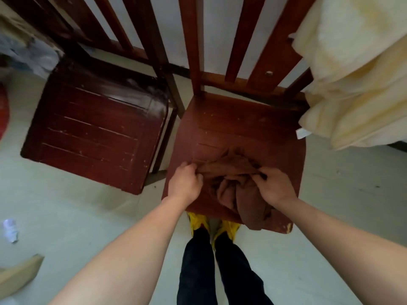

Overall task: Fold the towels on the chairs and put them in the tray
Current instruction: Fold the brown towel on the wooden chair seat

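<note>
We judge the task barely begun. The brown towel (233,190) lies crumpled on the front half of the chair (231,126) before us. One end droops over the seat's front edge at about 5 o'clock, and no fold shows in it yet. Our left hand (186,183) pinches the cloth's upper edge at the 9 o'clock side of the heap, its grip closed tight on the fabric. Our right hand (275,186) pinches the same edge at 3 o'clock, its grip likewise closed on the towel. This looks to us like finding the corners before spreading the cloth out.

A cream towel (352,73) hangs unfolded over the chair back at 1 to 2 o'clock, so that one is left as well. The tray is nowhere in view, so we can count nothing as put away.

For room, the back half of the seat toward 12 o'clock shows bare wood, a flat place to spread the cloth, bounded by the back slats. The seat's side edges lie close to both hands. The darker chair (94,128) at 10 o'clock stands just beside ours. The floor (88,216) at 8 o'clock is open, apart from a paper scrap (10,230) and a piece of cardboard (19,274) near the frame's edge.
</note>
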The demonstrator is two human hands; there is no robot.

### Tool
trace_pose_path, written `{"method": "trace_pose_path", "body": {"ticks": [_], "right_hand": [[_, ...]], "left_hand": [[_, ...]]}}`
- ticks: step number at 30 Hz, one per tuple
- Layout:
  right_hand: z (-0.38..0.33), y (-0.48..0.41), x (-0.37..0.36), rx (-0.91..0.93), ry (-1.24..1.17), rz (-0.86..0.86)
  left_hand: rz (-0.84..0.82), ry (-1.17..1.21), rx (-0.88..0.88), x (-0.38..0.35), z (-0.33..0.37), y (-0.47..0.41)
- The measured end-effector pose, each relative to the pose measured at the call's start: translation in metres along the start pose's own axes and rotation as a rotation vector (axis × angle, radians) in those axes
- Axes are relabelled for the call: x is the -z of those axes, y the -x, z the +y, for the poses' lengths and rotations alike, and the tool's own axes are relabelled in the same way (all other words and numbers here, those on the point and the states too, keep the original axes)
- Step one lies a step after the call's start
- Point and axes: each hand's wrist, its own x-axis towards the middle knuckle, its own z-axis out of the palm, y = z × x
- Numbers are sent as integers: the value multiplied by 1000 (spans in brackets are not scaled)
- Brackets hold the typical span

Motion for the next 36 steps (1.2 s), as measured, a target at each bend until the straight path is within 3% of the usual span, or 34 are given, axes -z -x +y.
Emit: {"method": "trace_pose_path", "body": {"ticks": [3, 8, 12, 16, 19, 21, 25, 29, 33, 36], "right_hand": [[-21, 15, 7, 24, -32, -30], [-75, 25, 14, 114, -166, 36], [-96, 17, 20, 90, -248, 64], [-93, 8, 28, 54, -125, 56], [-96, 6, 27, 13, -119, 76], [-105, 2, 25, -17, -100, 78], [-140, -16, 27, -45, -41, 209], [-156, -30, 21, -97, -235, 311], [-129, -10, 8, -281, -97, 319], [-95, 13, -16, -434, -43, 179]], "left_hand": [[88, 189, 141, 36, -11, 10], [288, 761, 460, 102, -14, 17], [398, 1098, 571, 136, -18, 1], [298, 1072, 523, 148, -34, -18], [-6, 999, 547, 162, -46, -22], [-225, 1070, 571, 176, -56, -26], [-375, 1208, 470, 205, -83, -45], [-294, 1175, 349, 215, -87, -58], [-48, 1158, 339, 204, -76, -65], [147, 1101, 330, 193, -78, -77]]}}
